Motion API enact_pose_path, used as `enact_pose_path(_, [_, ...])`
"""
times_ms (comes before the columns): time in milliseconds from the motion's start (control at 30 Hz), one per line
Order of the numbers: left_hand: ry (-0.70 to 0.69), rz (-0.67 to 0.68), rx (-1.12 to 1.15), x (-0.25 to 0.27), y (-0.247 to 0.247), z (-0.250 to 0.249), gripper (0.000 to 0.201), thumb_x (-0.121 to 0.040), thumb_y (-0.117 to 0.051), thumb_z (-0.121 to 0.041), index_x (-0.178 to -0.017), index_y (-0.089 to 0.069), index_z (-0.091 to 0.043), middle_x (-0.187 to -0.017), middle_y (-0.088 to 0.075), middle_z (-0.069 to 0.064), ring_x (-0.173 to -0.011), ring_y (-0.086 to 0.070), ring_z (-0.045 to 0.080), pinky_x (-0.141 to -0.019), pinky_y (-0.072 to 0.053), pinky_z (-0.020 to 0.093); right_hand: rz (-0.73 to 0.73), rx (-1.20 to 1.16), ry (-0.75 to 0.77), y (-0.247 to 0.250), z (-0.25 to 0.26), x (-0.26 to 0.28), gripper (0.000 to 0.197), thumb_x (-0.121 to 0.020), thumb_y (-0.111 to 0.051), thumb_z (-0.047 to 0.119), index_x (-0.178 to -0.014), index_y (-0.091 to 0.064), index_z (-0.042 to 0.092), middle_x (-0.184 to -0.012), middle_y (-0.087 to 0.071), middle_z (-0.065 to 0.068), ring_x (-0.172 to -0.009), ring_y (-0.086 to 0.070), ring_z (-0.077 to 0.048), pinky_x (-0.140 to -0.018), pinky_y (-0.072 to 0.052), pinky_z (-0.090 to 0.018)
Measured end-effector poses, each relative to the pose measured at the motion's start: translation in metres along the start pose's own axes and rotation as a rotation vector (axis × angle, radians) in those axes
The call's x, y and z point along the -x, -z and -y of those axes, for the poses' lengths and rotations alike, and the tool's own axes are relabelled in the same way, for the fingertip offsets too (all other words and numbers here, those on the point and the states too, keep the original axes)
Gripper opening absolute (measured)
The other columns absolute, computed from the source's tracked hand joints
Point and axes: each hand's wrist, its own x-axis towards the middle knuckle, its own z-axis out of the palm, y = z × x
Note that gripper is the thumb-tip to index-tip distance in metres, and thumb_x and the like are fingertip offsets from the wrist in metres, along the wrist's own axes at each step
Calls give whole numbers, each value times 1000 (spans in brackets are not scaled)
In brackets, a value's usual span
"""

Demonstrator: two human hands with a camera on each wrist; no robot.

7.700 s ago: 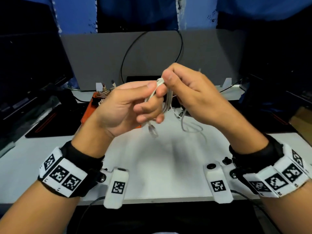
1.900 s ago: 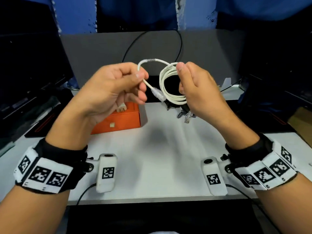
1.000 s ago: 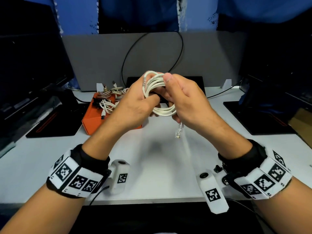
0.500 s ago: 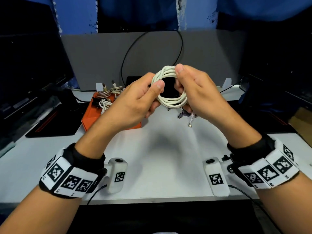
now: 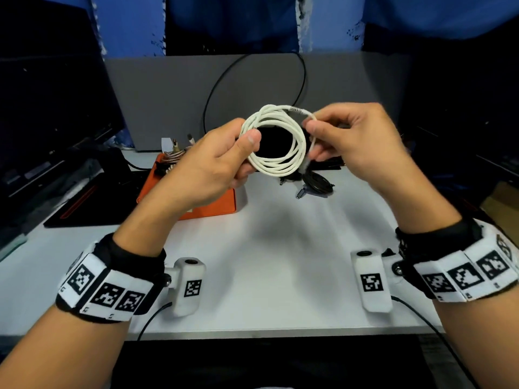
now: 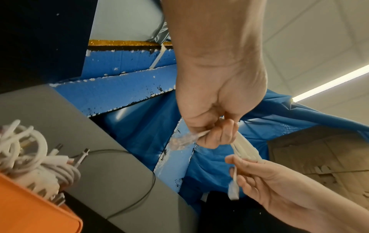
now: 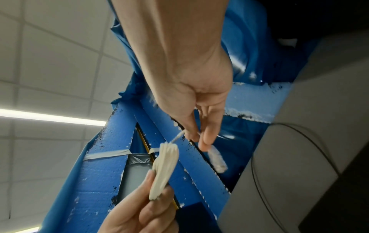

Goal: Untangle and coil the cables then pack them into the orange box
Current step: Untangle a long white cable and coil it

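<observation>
Hands (image 5: 213,167) (image 5: 356,147) raised, pinching cable coil (image 5: 276,144)

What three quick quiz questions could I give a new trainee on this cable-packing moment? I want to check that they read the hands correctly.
1. True or false: the white cable lies flat on the table.
2. Which hand pinches the cable's free end?
A. left hand
B. right hand
3. Fill in: coiled cables already sit in the ____ box.

Key: 1 false, it is held in the air as a coil; 2 B; 3 orange.
</observation>
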Motion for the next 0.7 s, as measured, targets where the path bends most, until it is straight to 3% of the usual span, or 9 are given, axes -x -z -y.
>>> enact_pose_path(100, [12,32,111,1,-3,-2,30,-112,-37,-30,-95,-45,-7,-64,-43,0,-51,-37,17,-44,-32,43,-69,-351,-39,-15,0,1,9,-99,-67,11,-95,-75,11,-73,-72,0,-65,-70,-11,-68,-59,-25])
enact_pose_path(233, [30,9,164,1,-4,-3,27,-113,-36,-26,-95,-45,-8,-63,-44,1,-51,-39,14,-45,-34,36,-33,-782,-216,-33,3,4,13,-103,-60,14,-103,-73,12,-80,-72,1,-70,-68,-9,-70,-59,-24])
enact_pose_path(333, [10,-62,117,-1,-4,0,25,-112,-38,-27,-94,-46,-12,-62,-46,0,-51,-41,15,-45,-36,28,110,-856,-370,-46,5,10,20,-107,-54,22,-103,-73,20,-82,-73,5,-76,-71,-9,-82,-57,-27])
enact_pose_path(467, [-24,-151,-16,-2,-6,4,23,-108,-42,-37,-93,-52,-22,-62,-52,-4,-53,-49,17,-49,-41,32,215,-908,-392,-50,10,16,49,-108,-38,51,-96,-73,18,-76,-64,6,-73,-64,-10,-76,-46,-28])
enact_pose_path(533, [-34,-187,-93,-3,-10,6,24,-106,-43,-41,-98,-55,-22,-64,-56,-4,-55,-53,18,-52,-46,40,214,-865,-351,-50,12,17,51,-104,-40,57,-92,-69,17,-76,-57,4,-72,-59,-12,-72,-45,-28])
enact_pose_path(633, [-47,-223,-181,-4,-15,9,30,-107,-44,-40,-103,-54,-12,-64,-59,-2,-55,-55,19,-56,-49,48,161,-630,-258,-55,7,18,7,-101,-62,24,-98,-65,18,-80,-65,5,-77,-62,-12,-71,-46,-27])
enact_pose_path(700, [-42,-227,-228,-3,-16,10,29,-108,-44,-38,-102,-53,-11,-65,-61,1,-56,-57,19,-58,-50,48,159,-517,-287,-56,1,17,16,-97,-64,6,-112,-66,11,-92,-71,-10,-81,-65,-15,-74,-50,-31])
